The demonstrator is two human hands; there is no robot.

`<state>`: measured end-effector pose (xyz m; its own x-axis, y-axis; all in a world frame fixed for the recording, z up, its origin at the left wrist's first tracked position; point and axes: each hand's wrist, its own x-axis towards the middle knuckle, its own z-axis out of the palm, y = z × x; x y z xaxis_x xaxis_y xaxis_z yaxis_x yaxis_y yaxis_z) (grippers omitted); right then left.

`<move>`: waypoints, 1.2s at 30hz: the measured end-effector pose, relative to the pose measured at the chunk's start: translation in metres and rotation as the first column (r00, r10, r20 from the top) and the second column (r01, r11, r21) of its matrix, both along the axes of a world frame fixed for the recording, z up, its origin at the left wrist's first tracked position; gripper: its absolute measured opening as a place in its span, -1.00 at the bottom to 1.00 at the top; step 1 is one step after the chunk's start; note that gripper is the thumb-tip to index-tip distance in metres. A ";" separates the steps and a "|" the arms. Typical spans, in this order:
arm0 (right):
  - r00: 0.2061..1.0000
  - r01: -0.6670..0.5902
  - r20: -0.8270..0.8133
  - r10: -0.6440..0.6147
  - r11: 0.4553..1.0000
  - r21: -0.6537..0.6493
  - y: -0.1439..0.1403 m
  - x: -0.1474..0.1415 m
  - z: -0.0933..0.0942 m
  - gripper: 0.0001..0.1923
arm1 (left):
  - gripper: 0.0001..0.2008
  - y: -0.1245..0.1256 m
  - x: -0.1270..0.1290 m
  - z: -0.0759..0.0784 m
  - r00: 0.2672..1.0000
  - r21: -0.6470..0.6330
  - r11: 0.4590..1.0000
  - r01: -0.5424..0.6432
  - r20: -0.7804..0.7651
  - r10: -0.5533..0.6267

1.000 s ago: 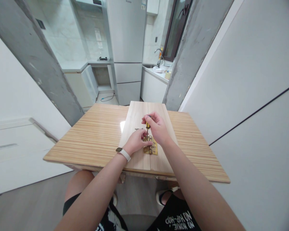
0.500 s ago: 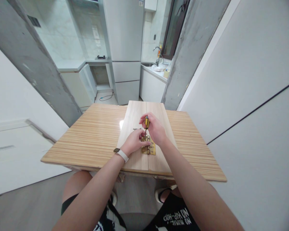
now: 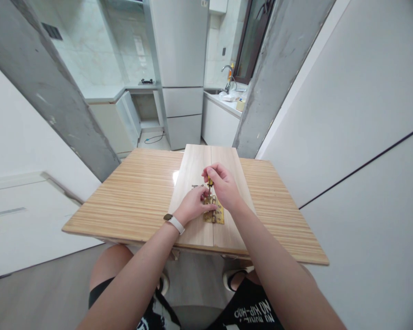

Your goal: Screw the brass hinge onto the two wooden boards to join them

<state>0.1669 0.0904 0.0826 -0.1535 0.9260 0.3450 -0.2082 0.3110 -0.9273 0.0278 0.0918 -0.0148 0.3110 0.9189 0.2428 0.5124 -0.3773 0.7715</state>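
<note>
Two pale wooden boards point(image 3: 195, 174) lie side by side on a striped wooden table point(image 3: 137, 197). A brass hinge point(image 3: 217, 215) sits across their seam near the front. My right hand point(image 3: 222, 185) is closed around a small yellow and black screwdriver point(image 3: 209, 182), held upright with its tip down on the hinge. My left hand point(image 3: 194, 204), with a watch on the wrist, rests on the left board and pinches at the hinge's left leaf beside the screwdriver tip. A few small screws point(image 3: 194, 186) lie on the left board just beyond my left hand.
A grey concrete pillar point(image 3: 271, 78) rises behind the table's far right corner, another pillar point(image 3: 51, 87) at the far left. A white wall point(image 3: 358, 137) runs close along the right. Beyond are a fridge point(image 3: 181, 68) and a sink counter point(image 3: 223, 98). My knees are under the table's front edge.
My right hand's fingers have shifted around the screwdriver handle, covering more of it; the tool stays upright on the hinge. The view has drifted slightly. My left hand keeps its place.
</note>
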 end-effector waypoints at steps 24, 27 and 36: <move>0.992 -0.121 -0.048 0.120 0.992 -0.023 0.007 0.004 -0.001 -0.73 | -0.56 0.000 0.001 0.000 0.999 -0.012 1.000 0.019 0.034 -0.018; 0.994 -0.108 0.003 0.108 0.994 0.005 0.007 0.005 0.001 -0.70 | -0.55 0.001 0.001 0.000 0.999 -0.010 1.000 0.017 0.035 -0.017; 0.995 -0.045 0.085 0.045 0.999 0.006 0.005 0.007 0.012 -0.69 | -0.55 -0.001 0.001 0.005 0.999 -0.017 1.000 0.011 0.033 -0.010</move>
<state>0.1734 0.0950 0.0943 -0.2237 0.9148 0.3363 -0.1432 0.3105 -0.9397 0.0290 0.0912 -0.0103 0.3131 0.9197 0.2370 0.4828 -0.3690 0.7942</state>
